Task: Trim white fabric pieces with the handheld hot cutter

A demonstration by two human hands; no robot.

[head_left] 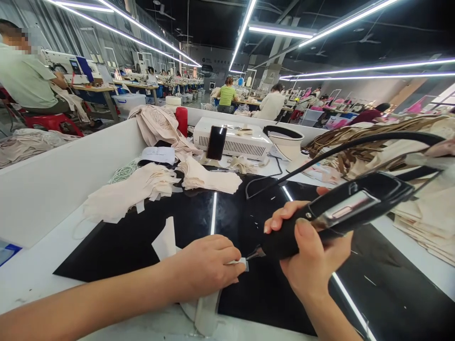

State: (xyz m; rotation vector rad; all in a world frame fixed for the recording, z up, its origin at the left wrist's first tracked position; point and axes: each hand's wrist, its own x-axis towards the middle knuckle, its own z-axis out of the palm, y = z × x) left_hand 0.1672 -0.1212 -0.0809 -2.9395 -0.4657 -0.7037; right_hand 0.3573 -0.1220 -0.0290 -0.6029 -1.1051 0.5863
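A black corded hand tool, tilted tip-down, meets a small pale fabric tab, possibly a strap end, lying flat on the glossy black bench.

Hands: two. Black cutting tool: one. Red bottle: one.

No text, label, brand, number or sign can be read anywhere in this view. The white perforated label strip lying on the pile of beige cloth shows only rows of small dark marks too fine to make out, the black handheld corded tool carries a blank silvery plate, and the white ventilated box at the back of the table shows no lettering that can be made out. The distant wall panel is too small and dim to read.
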